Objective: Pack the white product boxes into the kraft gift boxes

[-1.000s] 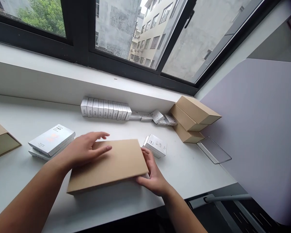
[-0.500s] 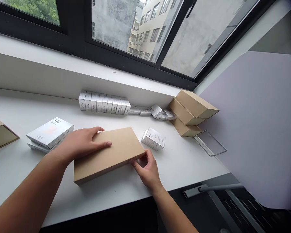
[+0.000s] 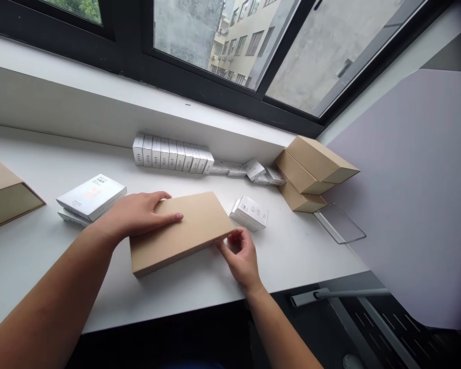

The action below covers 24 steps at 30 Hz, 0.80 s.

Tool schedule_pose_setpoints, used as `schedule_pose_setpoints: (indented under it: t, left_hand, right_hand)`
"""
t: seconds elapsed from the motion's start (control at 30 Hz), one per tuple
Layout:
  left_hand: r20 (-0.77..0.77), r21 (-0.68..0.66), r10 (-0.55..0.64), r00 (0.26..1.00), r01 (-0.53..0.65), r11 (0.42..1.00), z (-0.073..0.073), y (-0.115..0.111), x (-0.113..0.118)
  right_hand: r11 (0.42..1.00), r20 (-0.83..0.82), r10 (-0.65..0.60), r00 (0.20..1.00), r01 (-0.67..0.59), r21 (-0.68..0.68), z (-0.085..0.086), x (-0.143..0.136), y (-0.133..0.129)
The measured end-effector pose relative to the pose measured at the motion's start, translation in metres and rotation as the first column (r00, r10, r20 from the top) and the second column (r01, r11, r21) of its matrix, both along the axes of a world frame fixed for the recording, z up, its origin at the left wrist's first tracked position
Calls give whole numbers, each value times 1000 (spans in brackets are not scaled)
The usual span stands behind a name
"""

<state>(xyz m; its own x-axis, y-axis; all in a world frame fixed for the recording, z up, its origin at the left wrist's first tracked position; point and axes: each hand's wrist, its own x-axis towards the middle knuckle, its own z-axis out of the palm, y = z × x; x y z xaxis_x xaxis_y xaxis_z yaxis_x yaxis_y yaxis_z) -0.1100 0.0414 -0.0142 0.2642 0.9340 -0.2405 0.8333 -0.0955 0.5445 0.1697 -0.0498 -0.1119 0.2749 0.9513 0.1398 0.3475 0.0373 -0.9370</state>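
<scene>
Bright room w/ a dark-framed window (image 3: 200, 86) above a white desk (image 3: 299, 251). Brown box (image 3: 194, 230) lies on it, btwn L hand (image 3: 138, 215) & R hand (image 3: 243, 259), long axis running L to rt, rt end angled a bit farther off. L hand is spread over the L end, thumb apart from the fingers & pointing rt across the top. R hand pinches the near rt corner btwn thumb & fingers; can't tell from here if that end is off the desk. Each hand is nearest its own end. White stack (image 3: 90, 197) sits just past the L wrist; white pair (image 3: 251, 214) is just beyond R hand, near the box's rt end, so it's tight there. Strip of desk shows btwn box & front edge, more out to the rt, toward a brown stack (image 3: 311, 174). White row (image 3: 172, 154) stands along the back
</scene>
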Motion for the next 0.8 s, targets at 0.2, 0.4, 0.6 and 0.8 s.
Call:
schedule_pose_setpoints:
  t: [0.2,0.4,0.6,0.8]
  left_hand:
    - [290,-263,-174,941,253,931,-1,-1,-8]
    - [317,116,-1,948,-38,993,-34,4,31]
    - [310,99,56,949,-90,991,-47,7,44]
    - [242,265,87,966,-152,952,-55,12,43]
  right_hand:
    - [986,-157,164,974,-159,44,3,0,-3]
    - [866,-336,471,816,-500,3,26,2,-6]
    - [852,-387,473,791,-523,-28,35,3,-8]
    - [855,-397,454,797,-516,-58,33,9,-11]
